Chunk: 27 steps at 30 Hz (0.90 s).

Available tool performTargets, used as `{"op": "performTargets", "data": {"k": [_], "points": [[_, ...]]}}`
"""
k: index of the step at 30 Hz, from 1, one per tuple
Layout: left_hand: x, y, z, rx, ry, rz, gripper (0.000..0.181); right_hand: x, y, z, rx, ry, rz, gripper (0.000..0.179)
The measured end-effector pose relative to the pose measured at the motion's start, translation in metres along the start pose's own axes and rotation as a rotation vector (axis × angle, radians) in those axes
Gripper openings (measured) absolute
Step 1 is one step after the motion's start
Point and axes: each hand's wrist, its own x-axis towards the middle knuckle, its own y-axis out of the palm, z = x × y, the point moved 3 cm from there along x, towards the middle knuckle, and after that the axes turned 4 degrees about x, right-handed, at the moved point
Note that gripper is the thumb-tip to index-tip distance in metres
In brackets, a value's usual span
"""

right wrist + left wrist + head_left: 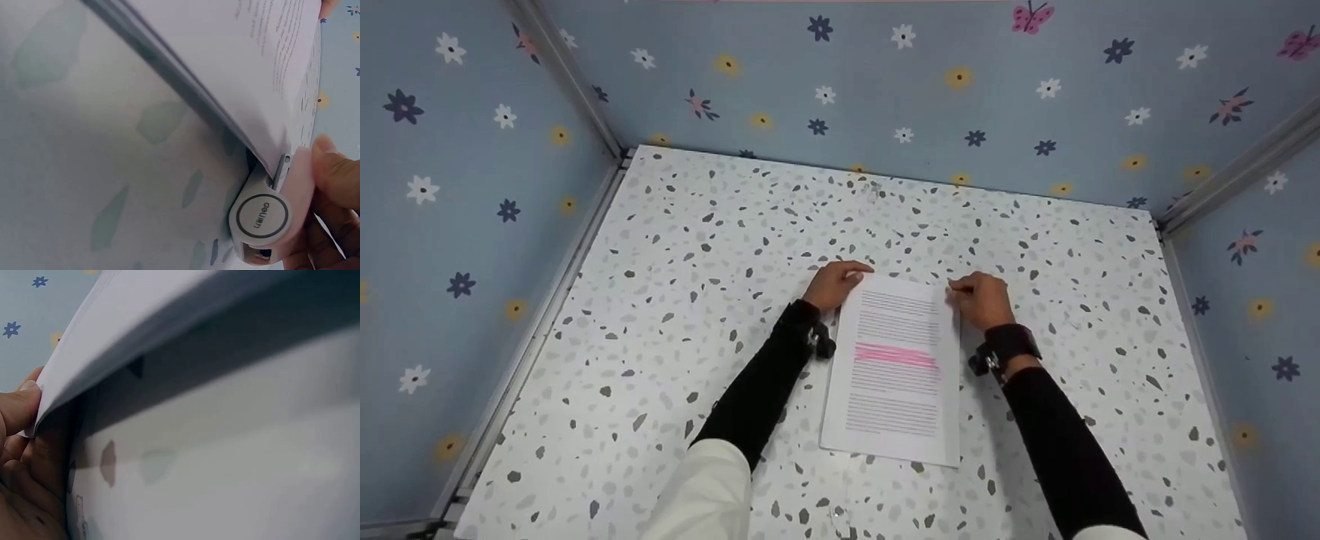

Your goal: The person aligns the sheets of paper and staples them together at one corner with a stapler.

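Observation:
A stack of printed sheets (pixel 896 412) lies on the table, with a pink highlighted band across its text. At its top left corner my left hand (pixel 832 286) pinches the sheets between thumb and fingers. In the left wrist view the sheets' edge (pixel 112 349) is lifted off the table. My right hand (pixel 984 300) grips a small white and pink stapler (pixel 262 216) at the top right corner. The corner of the sheets sits in the stapler's mouth, as the right wrist view shows. From the head, the stapler is mostly hidden by the right hand.
The speckled white table (pixel 697 247) extends around the sheets on all sides. Blue flower-patterned panels (pixel 885 90) stand at the back, left and right. Grey metal rails (pixel 570 82) run along the panel joints.

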Motion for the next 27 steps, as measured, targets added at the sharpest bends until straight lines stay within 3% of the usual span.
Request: {"op": "performTargets", "data": {"k": [9, 14, 19, 23, 27], "points": [[0.002, -0.002, -0.005, 0.004, 0.018, 0.032, 0.029, 0.003, -0.006, 0.010, -0.024, 0.096, 0.030, 0.017], [0.000, -0.006, -0.004, -0.003, -0.013, -0.026, 0.027, 0.008, -0.001, 0.014, -0.026, 0.088, 0.067, 0.015], [-0.002, -0.002, -0.003, 0.007, 0.004, 0.023, 0.029, 0.006, 0.001, 0.008, -0.051, 0.130, 0.105, 0.011], [-0.001, 0.000, -0.003, 0.011, 0.021, 0.009, 0.029, 0.007, 0.001, 0.005, -0.058, 0.097, 0.091, 0.009], [-0.001, 0.000, 0.000, 0.004, -0.010, -0.016, 0.028, 0.009, 0.003, 0.005, -0.053, 0.076, 0.089, 0.009]]}}
